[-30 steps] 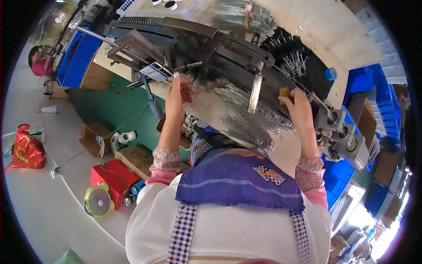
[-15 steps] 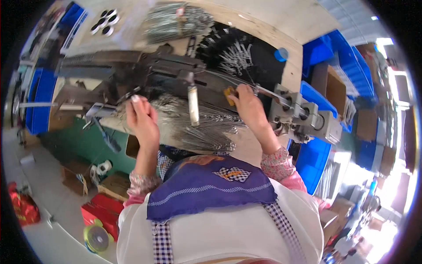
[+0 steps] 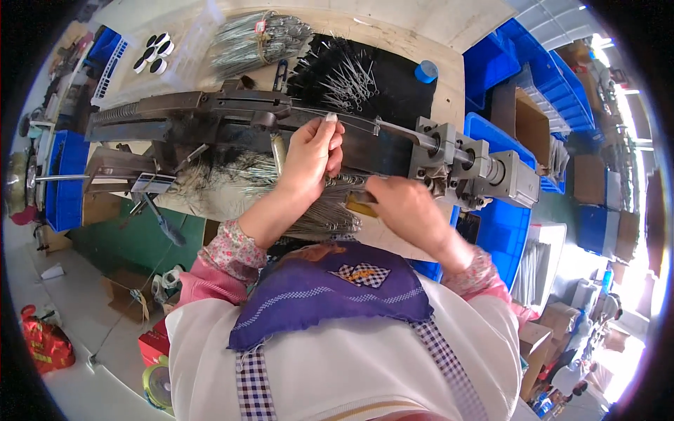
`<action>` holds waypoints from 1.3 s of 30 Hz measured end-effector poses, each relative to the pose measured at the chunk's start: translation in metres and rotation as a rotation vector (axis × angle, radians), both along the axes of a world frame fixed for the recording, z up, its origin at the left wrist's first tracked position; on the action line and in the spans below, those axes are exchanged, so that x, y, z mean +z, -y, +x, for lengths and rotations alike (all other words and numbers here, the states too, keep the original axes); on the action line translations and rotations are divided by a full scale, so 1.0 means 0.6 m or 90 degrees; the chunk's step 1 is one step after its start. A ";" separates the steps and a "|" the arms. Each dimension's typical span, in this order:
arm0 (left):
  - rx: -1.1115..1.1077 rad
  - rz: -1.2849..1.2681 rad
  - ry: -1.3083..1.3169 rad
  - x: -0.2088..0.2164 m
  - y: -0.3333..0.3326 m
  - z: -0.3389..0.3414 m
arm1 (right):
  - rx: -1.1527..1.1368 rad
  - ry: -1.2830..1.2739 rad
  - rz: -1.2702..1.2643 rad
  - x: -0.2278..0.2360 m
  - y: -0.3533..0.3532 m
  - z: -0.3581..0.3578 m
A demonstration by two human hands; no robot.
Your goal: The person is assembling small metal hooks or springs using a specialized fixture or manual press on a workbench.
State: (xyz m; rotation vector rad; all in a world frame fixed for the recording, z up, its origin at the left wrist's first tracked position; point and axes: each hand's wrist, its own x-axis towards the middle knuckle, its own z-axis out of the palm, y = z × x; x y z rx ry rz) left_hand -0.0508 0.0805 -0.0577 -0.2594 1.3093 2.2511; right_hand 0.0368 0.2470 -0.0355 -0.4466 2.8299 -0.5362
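My left hand is closed, thumb and fingers pinched on a thin metal wire above the dark machine bed. Something white covers its thumb tip. Lower and to the right, my right hand curls round a small yellow piece, whose kind I cannot make out. That hand is slightly blurred, beside a bundle of thin metal wires at the bench's near edge. Past the wire stands a grey clamp-like machine head with a rod. A lever with a pale handle is partly hidden by my left forearm.
Looped metal pieces lie on a black mat near a blue round cap. A tied wire bundle and several black-and-white spools sit at the far left. Blue bins stand at right.
My left hand has moved right to the wire over the machine bed. My right hand has come down toward me, away from the rod, still with the yellow piece.
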 end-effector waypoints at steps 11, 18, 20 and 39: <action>0.097 -0.014 -0.084 -0.022 0.006 0.007 | 0.155 -0.102 -0.213 0.013 0.023 -0.232; 0.098 0.025 -0.066 -0.016 -0.001 0.005 | -0.061 0.272 -0.484 0.051 -0.004 -0.241; 0.032 0.079 -0.053 -0.018 0.002 -0.002 | -0.073 0.313 -0.473 0.049 -0.001 -0.257; 0.056 0.508 0.084 0.002 0.046 -0.008 | -0.055 -0.184 -0.305 0.066 0.028 -0.196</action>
